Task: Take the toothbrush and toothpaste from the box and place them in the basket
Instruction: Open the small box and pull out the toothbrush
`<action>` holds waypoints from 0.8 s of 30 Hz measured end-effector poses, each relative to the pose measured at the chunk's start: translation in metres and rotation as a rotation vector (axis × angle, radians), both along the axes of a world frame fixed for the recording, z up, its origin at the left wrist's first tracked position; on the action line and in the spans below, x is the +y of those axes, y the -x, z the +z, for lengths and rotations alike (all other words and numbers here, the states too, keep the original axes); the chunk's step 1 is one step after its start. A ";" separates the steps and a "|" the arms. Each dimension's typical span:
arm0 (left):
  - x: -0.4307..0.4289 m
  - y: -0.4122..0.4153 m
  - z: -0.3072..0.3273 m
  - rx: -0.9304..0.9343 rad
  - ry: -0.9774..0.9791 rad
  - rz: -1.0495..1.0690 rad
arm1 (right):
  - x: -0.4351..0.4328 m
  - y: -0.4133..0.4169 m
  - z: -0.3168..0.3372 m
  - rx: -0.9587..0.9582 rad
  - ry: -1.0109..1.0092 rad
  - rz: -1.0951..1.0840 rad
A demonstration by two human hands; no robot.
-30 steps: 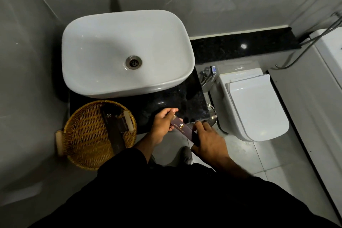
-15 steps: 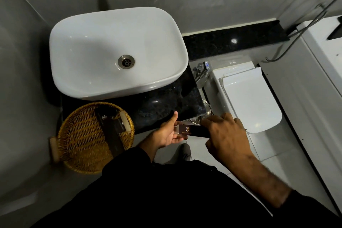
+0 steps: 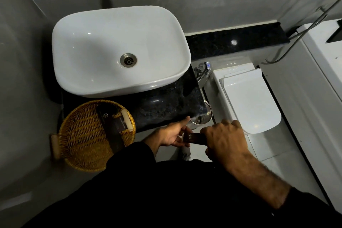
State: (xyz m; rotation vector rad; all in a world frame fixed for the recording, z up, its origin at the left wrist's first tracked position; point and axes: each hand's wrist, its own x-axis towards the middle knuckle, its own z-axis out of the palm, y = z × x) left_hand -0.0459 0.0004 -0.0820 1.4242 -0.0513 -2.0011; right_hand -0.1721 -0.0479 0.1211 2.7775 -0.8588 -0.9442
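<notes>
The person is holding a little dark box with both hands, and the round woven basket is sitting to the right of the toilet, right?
Not quite. The head view shows the basket at the far left, on the counter corner below the sink, not right of the toilet. The rest holds: the left hand and right hand both hold the little dark box.

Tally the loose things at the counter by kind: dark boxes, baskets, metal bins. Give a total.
Dark boxes: 3, two lying in the basket, one held between the left hand and right hand
Baskets: 1
Metal bins: 1
Total: 5
</notes>
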 end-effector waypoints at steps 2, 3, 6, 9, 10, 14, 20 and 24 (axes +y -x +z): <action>-0.001 0.000 -0.006 -0.006 0.006 -0.038 | 0.000 0.000 0.003 0.008 -0.007 0.007; -0.001 -0.001 -0.005 -0.017 0.011 -0.054 | 0.001 -0.001 0.004 0.001 0.001 0.022; 0.000 -0.001 -0.008 0.000 0.011 -0.088 | 0.002 0.000 0.003 0.001 -0.007 0.009; 0.002 -0.002 0.000 0.004 0.020 -0.135 | 0.004 -0.002 0.005 0.019 0.000 0.009; 0.001 0.000 -0.004 0.006 0.010 -0.147 | 0.004 0.000 0.003 0.027 -0.011 -0.003; 0.000 0.000 -0.002 0.010 0.004 -0.212 | 0.001 0.003 0.006 0.030 -0.007 -0.027; 0.000 0.000 -0.009 -0.052 -0.007 -0.235 | -0.004 0.007 0.012 -0.020 0.000 -0.055; 0.006 0.001 -0.013 -0.174 -0.014 -0.204 | -0.006 0.015 0.024 -0.052 0.016 -0.067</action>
